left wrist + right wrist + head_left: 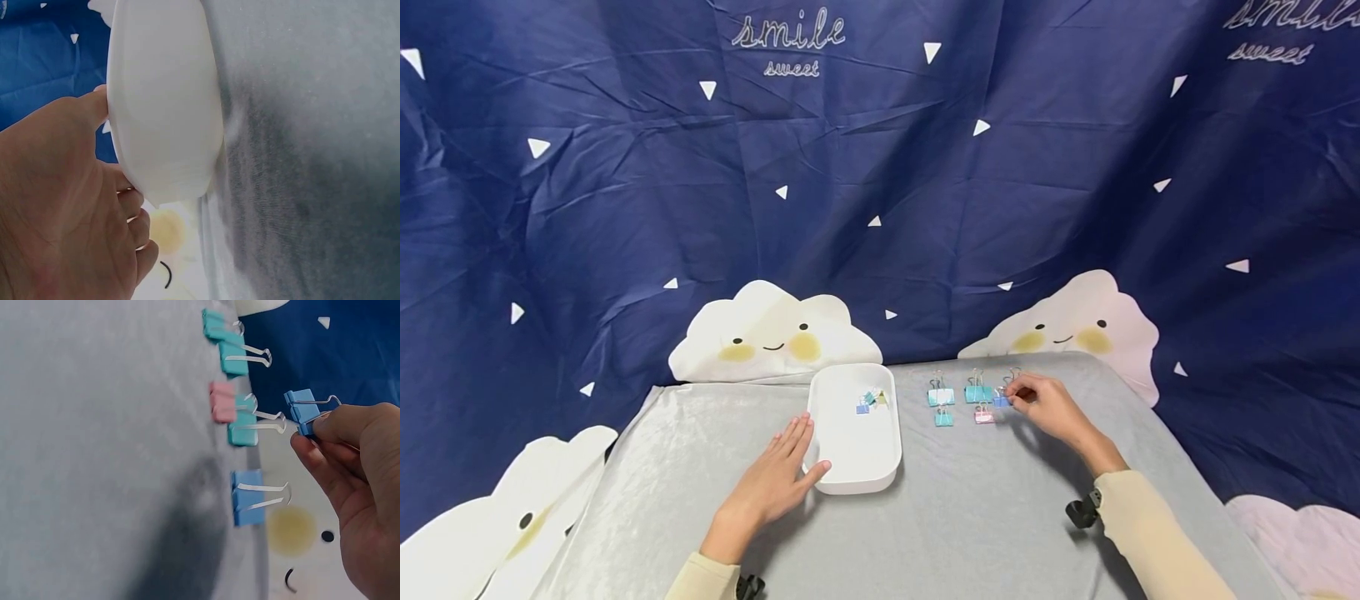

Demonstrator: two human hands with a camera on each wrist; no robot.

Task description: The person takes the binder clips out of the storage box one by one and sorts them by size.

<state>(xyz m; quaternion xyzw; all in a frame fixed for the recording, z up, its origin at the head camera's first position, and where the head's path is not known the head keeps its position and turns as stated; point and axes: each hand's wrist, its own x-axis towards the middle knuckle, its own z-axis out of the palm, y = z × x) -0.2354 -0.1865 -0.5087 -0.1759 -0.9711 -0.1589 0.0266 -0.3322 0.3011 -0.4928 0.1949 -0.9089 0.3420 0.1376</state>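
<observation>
Our bare right hand [1051, 408] pinches, thumb opposing forefinger, its wrist emerging from a cream cloth sleeve [1153, 533] behind the grip. Left of that grip, our bare left hand [775, 475] reaches forward palm down, fingers extended, thumb apart from them.

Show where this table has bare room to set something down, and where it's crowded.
Bare: the near table between left hand and right sleeve, and left of that hand; the near half of the tray. Crowded: right of the tray's far end, with clips beside the right hand.
</observation>
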